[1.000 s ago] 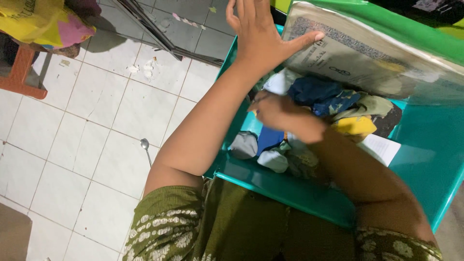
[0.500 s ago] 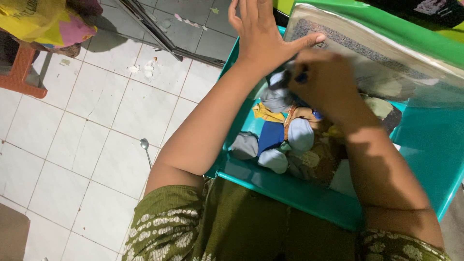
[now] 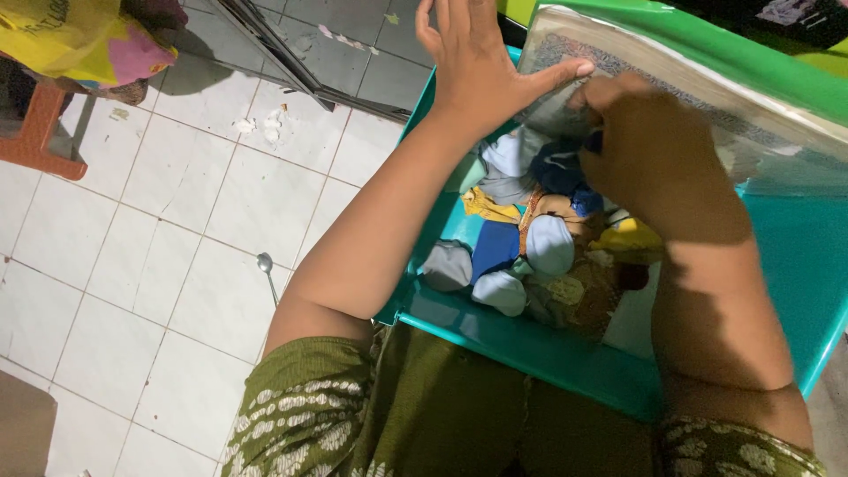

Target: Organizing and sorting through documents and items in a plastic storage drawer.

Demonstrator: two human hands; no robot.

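Left hand (image 3: pixel 473 62) flat, fingers spread, propping the grey woven-mat panel (image 3: pixel 671 88). Right hand (image 3: pixel 649 150) curled on dark blue cloth (image 3: pixel 555 168) in teal plastic bin (image 3: pixel 521 340); grip unclear.

A second ago my right hand (image 3: pixel 649 155) was low in the teal bin (image 3: pixel 530 349), lying on the pile of small clothes (image 3: pixel 539 247). Then it went up with something small and dark in my fingers. Now it is higher and more to the right, up against the big flat grey book (image 3: pixel 671 84) at the back of the bin. A dark blue cloth (image 3: pixel 556 168) sits bunched just under it. Clothes my arm hid before now show: a yellow piece (image 3: pixel 486 208), a pale blue one (image 3: pixel 549 246).
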